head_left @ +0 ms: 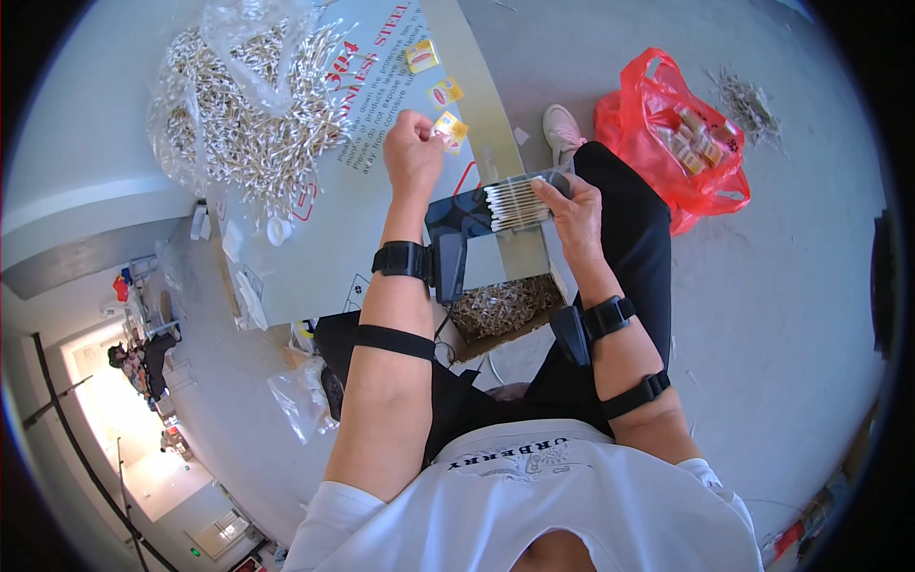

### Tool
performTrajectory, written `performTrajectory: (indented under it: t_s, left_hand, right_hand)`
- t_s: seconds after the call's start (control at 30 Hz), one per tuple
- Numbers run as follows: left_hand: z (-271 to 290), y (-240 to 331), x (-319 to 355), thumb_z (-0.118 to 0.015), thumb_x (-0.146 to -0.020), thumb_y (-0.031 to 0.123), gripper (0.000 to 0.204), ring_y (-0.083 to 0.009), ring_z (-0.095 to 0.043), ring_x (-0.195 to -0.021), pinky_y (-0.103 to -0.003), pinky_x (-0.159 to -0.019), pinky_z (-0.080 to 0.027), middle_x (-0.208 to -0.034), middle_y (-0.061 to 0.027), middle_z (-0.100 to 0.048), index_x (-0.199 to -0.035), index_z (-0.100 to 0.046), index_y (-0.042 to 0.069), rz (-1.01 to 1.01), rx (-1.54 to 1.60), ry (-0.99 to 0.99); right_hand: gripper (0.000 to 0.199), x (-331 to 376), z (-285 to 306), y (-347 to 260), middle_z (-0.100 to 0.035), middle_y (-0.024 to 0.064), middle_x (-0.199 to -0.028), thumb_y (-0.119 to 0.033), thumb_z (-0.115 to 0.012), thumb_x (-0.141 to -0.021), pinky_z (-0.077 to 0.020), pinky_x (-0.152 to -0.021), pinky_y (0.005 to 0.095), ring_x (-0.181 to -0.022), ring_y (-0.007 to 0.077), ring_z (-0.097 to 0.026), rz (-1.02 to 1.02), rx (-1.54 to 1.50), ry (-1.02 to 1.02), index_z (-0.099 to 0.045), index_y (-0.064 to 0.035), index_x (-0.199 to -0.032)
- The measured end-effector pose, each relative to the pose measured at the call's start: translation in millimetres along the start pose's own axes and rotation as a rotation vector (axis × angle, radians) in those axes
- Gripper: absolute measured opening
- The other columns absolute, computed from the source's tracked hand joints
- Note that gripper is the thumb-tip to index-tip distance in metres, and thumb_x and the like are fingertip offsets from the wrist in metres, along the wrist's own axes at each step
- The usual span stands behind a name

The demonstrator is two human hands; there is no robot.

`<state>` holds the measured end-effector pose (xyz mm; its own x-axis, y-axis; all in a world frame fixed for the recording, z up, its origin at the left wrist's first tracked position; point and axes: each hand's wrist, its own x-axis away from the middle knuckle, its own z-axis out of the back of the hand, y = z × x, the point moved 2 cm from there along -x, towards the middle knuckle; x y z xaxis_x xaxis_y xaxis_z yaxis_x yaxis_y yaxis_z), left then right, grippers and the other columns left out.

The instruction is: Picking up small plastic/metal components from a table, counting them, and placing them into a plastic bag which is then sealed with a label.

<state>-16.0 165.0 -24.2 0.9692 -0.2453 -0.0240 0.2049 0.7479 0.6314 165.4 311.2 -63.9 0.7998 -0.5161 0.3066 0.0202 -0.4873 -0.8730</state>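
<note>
Left hand (415, 153) is pinching a small, flat yellow-and-white paper card (451, 132) above the smooth, grey-green tabletop (334, 248). Right hand (578, 214) is gripping a level row of slim, white-tipped cotton swabs (515, 204) by one end, near the table's edge. Loose swabs (257, 133) are bristling inside a crinkled clear bag (253, 33), leftward. Thin, glossy red bag (634, 114) is slumping on the floor, rightward.

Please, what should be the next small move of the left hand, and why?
Probably the left hand should bring the small yellow-and-white card toward the row of thin, white-tipped cotton swabs. Its fingertips seem to be at the card's edge, and the right hand holds the swabs lined up side by side.
</note>
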Motion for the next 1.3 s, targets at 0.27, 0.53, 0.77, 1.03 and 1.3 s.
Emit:
performTrajectory:
  t_s: [0.27, 0.53, 0.77, 1.03, 1.3]
  left_hand:
    - [12.9, -5.4, 1.2, -0.07, -0.081, 0.002, 0.008, -0.0069, -0.055, -0.054, -0.021, -0.05, -0.043, -0.066, -0.0049, -0.064, -0.08, -0.063, -0.002, 0.139, 0.305, -0.052]
    - [30.9, 3.4, 11.0, -0.064, -0.091, 0.011, 0.016, -0.0076, -0.053, -0.054, -0.023, -0.051, -0.043, -0.07, -0.0063, -0.066, -0.085, -0.069, -0.003, 0.26, 0.524, -0.154]
    - [47.1, 21.4, 54.2, -0.072, -0.083, 0.002, 0.005, -0.0078, -0.055, -0.061, -0.023, -0.059, -0.045, -0.073, -0.0011, -0.066, -0.085, -0.07, -0.002, -0.079, 0.666, -0.173]
    - [61.2, 55.2, 75.1, -0.072, -0.082, -0.002, 0.006, -0.0073, -0.057, -0.065, -0.022, -0.064, -0.048, -0.076, -0.0006, -0.065, -0.086, -0.068, -0.001, -0.445, 0.417, -0.211]
    - [41.0, 36.2, 85.6, -0.07, -0.087, 0.008, 0.008, -0.0111, -0.055, -0.062, -0.024, -0.057, -0.044, -0.078, -0.0037, -0.064, -0.088, -0.066, 0.001, 0.246, 1.235, -0.371]
  right_hand:
    - [0.01, -1.4, 1.6, 2.4, -0.064, -0.003, -0.072, -0.006, -0.071, -0.086, -0.0414, -0.057, 0.0211, -0.062, 0.0036, -0.051, 0.007, 0.013, 0.002, -0.068, 0.0018, -0.08]
    - [0.013, -1.1, -2.3, -16.9, -0.062, 0.0032, -0.079, -0.005, -0.072, -0.084, -0.0443, -0.059, 0.0241, -0.065, 0.0107, -0.055, 0.424, 0.387, 0.22, -0.064, 0.0017, -0.092]
    - [0.02, 13.8, -36.5, -72.3, -0.059, 0.0083, -0.085, -0.005, -0.072, -0.083, -0.0463, -0.063, 0.0261, -0.067, 0.0149, -0.055, 0.613, 0.495, -0.037, -0.064, 0.0007, -0.1]
    - [0.01, 17.4, -60.4, -65.5, -0.059, 0.0021, -0.073, -0.004, -0.071, -0.084, -0.0422, -0.058, 0.0232, -0.064, 0.0072, -0.051, 0.459, 0.165, -0.299, -0.068, 0.0036, -0.09]
    - [0.009, 9.4, -65.1, -55.4, -0.063, 0.0013, -0.065, -0.006, -0.072, -0.085, -0.0377, -0.051, 0.0195, -0.055, 0.0051, -0.049, -0.051, -0.201, -0.311, -0.07, 0.0016, -0.081]
